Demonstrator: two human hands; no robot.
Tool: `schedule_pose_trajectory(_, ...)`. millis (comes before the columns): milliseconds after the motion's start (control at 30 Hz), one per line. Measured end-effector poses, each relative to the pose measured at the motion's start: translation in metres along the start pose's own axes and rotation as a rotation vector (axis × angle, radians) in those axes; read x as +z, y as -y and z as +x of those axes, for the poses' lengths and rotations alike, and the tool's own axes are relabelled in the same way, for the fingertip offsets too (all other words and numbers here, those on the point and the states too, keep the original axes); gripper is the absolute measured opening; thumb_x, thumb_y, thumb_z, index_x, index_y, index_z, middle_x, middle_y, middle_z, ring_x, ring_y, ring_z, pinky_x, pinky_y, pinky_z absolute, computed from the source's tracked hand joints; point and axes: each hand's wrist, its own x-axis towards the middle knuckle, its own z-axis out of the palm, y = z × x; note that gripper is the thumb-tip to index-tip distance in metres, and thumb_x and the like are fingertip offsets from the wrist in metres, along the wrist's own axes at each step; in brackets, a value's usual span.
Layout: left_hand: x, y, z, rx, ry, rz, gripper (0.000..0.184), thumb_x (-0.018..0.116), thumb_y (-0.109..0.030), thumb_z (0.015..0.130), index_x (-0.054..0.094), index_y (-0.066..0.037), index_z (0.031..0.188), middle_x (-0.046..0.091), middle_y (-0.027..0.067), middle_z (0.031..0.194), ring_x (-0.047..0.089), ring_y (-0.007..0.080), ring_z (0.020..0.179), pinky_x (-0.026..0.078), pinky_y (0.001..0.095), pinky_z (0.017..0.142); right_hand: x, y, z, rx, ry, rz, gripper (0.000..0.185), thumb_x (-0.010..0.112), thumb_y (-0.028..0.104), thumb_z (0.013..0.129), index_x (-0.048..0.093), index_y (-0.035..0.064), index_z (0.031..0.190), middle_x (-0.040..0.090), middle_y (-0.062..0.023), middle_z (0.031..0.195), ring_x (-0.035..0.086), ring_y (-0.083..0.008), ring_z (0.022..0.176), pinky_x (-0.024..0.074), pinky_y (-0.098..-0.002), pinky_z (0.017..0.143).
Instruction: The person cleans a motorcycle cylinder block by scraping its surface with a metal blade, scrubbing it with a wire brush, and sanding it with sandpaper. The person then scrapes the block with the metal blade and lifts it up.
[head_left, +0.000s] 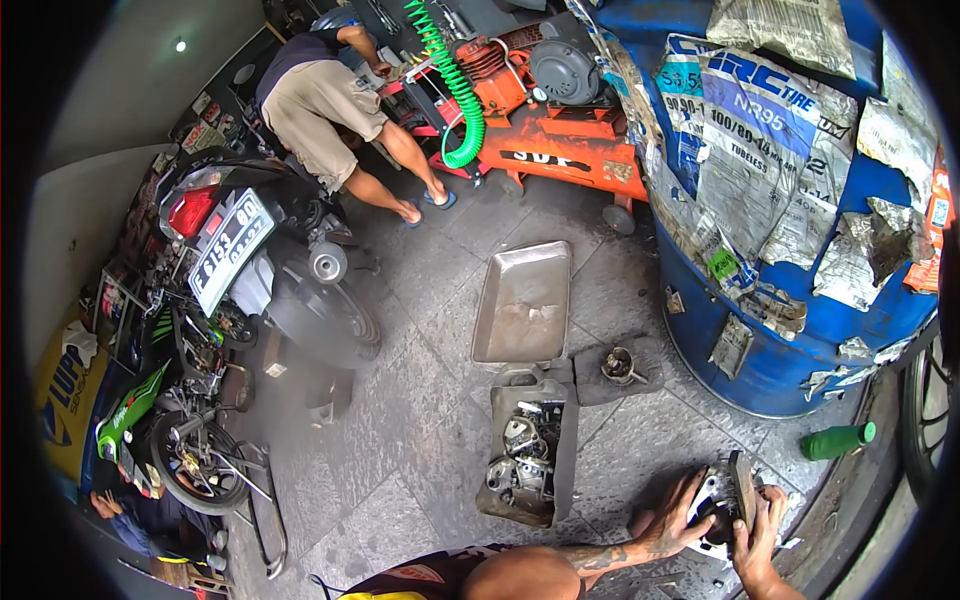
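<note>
Low at the right of the head view, my left hand point(672, 522) grips the side of a silvery metal engine part point(712, 492) with a dark round opening. My right hand point(762, 525) has its fingers closed on a narrow grey-brown flat block point(741, 484), which lies across the part's top face. The part's underside is hidden by my hands. Left of them, an open dark container point(566, 460) holds several metal engine parts point(522, 455). A small metal cup point(619, 364) stands on a dark cloth point(640, 352) beyond.
A shallow metal tray point(478, 335) lies on the tiled floor. A green bottle point(838, 441) lies near a big blue drum point(720, 350). Farther off are an orange compressor point(560, 155), a bent-over person point(320, 110) and motorcycles point(230, 250). Another person point(130, 520) is at far left.
</note>
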Motion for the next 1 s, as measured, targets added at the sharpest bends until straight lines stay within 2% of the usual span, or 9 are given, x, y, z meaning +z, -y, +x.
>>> schedule_pose_trajectory(367, -0.0002, -0.0025, -0.0002, 0.01, -0.014, -0.019, 0.086, 0.066, -0.028, 0.09, 0.018, 0.006, 0.152, 0.028, 0.0286, 0.15, 0.028, 0.0416, 0.14, 0.021, 0.0454, 0.117, 0.0034, -0.0069, -0.0038, 0.016, 0.018, 0.015, 0.051, 0.055, 0.03, 0.088, 0.049, -0.0105, 0.12, 0.042, -0.028, 0.121, 0.04, -0.0459, 0.118, 0.0281, -0.0561, 0.104)
schedule_pose_trajectory(1000, 0.0009, -0.0009, -0.0004, 0.013, -0.019, -0.027, 0.085, 0.066, -0.029, 0.09, 0.019, 0.006, 0.152, 0.027, 0.0299, 0.15, 0.027, 0.0435, 0.14, 0.021, 0.0476, 0.117, 0.0007, -0.0034, -0.0004, -0.014, 0.003, 0.004, 0.049, 0.055, 0.03, 0.089, 0.048, -0.0104, 0.116, 0.043, -0.0266, 0.115, 0.042, -0.0439, 0.113, 0.0303, -0.0548, 0.101)
